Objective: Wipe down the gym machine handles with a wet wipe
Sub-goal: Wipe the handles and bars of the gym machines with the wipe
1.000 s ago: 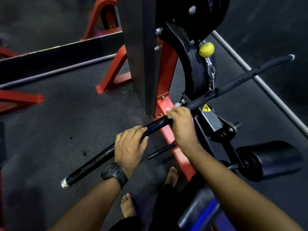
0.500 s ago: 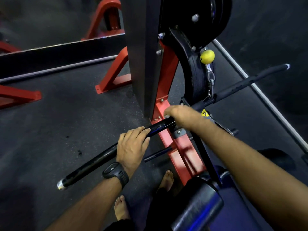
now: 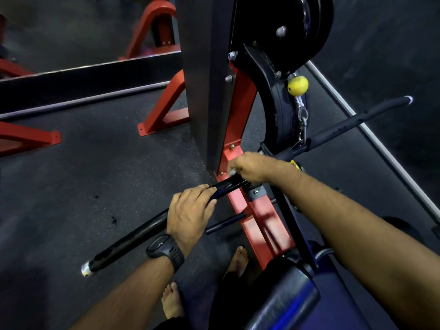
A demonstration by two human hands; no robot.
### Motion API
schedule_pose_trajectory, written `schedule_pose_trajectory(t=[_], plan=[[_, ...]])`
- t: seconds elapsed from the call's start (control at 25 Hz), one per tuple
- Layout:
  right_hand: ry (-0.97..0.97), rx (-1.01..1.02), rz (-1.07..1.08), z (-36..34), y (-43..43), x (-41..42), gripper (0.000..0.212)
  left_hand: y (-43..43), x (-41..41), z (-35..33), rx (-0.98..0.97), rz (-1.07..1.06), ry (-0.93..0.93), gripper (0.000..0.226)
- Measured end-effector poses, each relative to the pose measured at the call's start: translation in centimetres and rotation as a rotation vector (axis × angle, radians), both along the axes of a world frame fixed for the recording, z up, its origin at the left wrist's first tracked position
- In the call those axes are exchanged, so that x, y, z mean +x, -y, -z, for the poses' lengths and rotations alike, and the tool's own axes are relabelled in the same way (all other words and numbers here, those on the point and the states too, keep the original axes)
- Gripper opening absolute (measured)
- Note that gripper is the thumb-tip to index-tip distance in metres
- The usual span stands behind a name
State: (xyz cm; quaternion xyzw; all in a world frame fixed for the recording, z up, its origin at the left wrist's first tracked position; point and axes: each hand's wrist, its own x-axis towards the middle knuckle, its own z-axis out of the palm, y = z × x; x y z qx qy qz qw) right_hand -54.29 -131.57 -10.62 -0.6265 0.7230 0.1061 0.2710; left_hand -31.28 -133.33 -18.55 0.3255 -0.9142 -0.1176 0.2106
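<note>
A long black handle bar [image 3: 133, 241] runs from a silver end cap at lower left up to the far right, clipped at its middle to a cable with a yellow ball [image 3: 297, 86]. My left hand [image 3: 190, 215], with a black watch on the wrist, grips the bar's left half. My right hand [image 3: 252, 167] is curled over the bar near its middle, and a small bit of pale wet wipe [image 3: 232, 172] shows at its fingertips. Most of the wipe is hidden inside that hand.
The machine's red frame [image 3: 240, 206] and dark upright column [image 3: 204, 91] stand just behind the bar. A black padded roller [image 3: 283, 303] lies under my right arm. My bare feet [image 3: 238, 260] stand on dark rubber floor. More red frames sit at left.
My right hand has slid left along the bar, toward my left hand. The view has shifted lower and to the left. My left hand keeps its grip.
</note>
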Motion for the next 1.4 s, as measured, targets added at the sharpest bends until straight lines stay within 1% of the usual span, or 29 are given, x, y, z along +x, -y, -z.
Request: schedule_pose_trajectory(t=[0.08,0.12,0.2,0.28,0.36,0.48,0.52,0.56,0.6,0.64,0.72,0.76,0.8,0.84,0.88,0.92,0.96,1.0,1.04,1.08,1.12,1.16,1.24,1.36,1.4], plan=[[-0.095,-0.037,0.041,0.0,-0.8,-1.4,0.031,-0.1,-0.1,0.0,0.002,0.008,0.000,0.037],[-0.102,-0.067,0.032,0.0,-1.2,-1.9,0.031,-0.1,-0.1,0.0,0.002,0.007,-0.001,0.037],[-0.056,-0.143,-0.016,0.3,-2.4,-2.0,0.030,-0.2,-0.2,-0.1,0.006,0.002,-0.005,0.037],[-0.061,-0.236,0.058,0.7,-3.4,-2.1,0.034,-0.2,-0.5,-0.1,0.014,0.007,-0.016,0.037],[-0.108,-0.357,0.135,1.5,-4.6,-1.9,0.037,-0.3,-0.6,-0.2,0.015,-0.003,-0.022,0.036],[-0.076,-0.532,-0.004,2.7,-6.7,-0.9,0.045,-0.2,-0.7,-0.2,0.028,-0.004,-0.011,0.037],[-0.066,-0.591,0.069,2.9,-7.1,-0.8,0.044,-0.1,-0.8,-0.2,0.036,0.008,-0.002,0.037],[-0.047,-0.636,0.230,3.0,-7.3,-0.8,0.042,-0.1,-0.7,-0.1,0.041,0.018,0.008,0.036],[-0.045,-0.674,0.341,3.5,-7.5,-0.9,0.041,-0.1,-0.7,-0.1,0.039,0.019,0.016,0.032],[-0.057,-0.699,0.365,3.7,-7.8,-0.5,0.041,-0.1,-0.7,-0.1,0.035,0.014,0.017,0.028],[-0.119,-0.745,0.209,5.2,-8.5,-0.2,0.043,-0.1,-0.8,-0.1,0.041,0.003,0.011,0.028],[-0.105,-0.766,0.233,5.8,-8.7,-0.2,0.042,-0.1,-0.9,-0.1,0.040,0.005,0.014,0.028],[-0.103,-0.795,0.342,6.3,-8.7,-0.2,0.038,-0.1,-0.9,0.0,0.032,0.011,0.019,0.026],[-0.090,-0.858,0.498,6.6,-8.4,-0.1,0.031,-0.1,-0.9,0.0,0.020,0.011,0.022,0.028],[-0.044,-0.908,0.636,6.9,-8.1,0.5,0.022,0.0,-0.9,0.0,0.013,0.007,0.024,0.031],[0.008,-0.934,0.676,7.1,-7.9,1.5,0.015,0.0,-0.9,-0.1,0.015,0.010,0.023,0.034],[-0.008,-0.960,0.628,7.5,-7.9,3.1,0.016,0.1,-0.9,-0.1,0.018,0.014,0.027,0.036],[0.018,-1.010,0.587,8.0,-8.0,4.7,0.023,0.1,-0.9,-0.1,0.021,0.018,0.037,0.038],[0.026,-1.067,0.612,8.2,-8.0,5.8,0.030,0.1,-0.9,-0.1,0.027,0.022,0.047,0.039],[0.084,-1.110,0.745,8.1,-7.7,6.7,0.034,0.1,-0.9,-0.1,0.033,0.024,0.052,0.040],[0.117,-1.124,0.823,8.3,-7.6,7.3,0.034,0.1,-0.8,-0.2,0.034,0.021,0.050,0.039],[0.130,-1.135,0.826,8.3,-7.6,7.8,0.034,0.1,-0.8,-0.2,0.027,0.015,0.044,0.039],[0.133,-1.142,0.749,8.7,-7.6,8.2,0.036,0.2,-0.9,-0.2,0.015,0.013,0.035,0.038],[0.220,-1.175,0.952,9.0,-7.5,8.8,0.031,0.1,-1.0,-0.2,0.020,0.023,0.034,0.040],[0.243,-1.186,0.965,9.1,-7.5,9.2,0.029,0.0,-1.0,-0.2,0.021,0.016,0.029,0.040]])
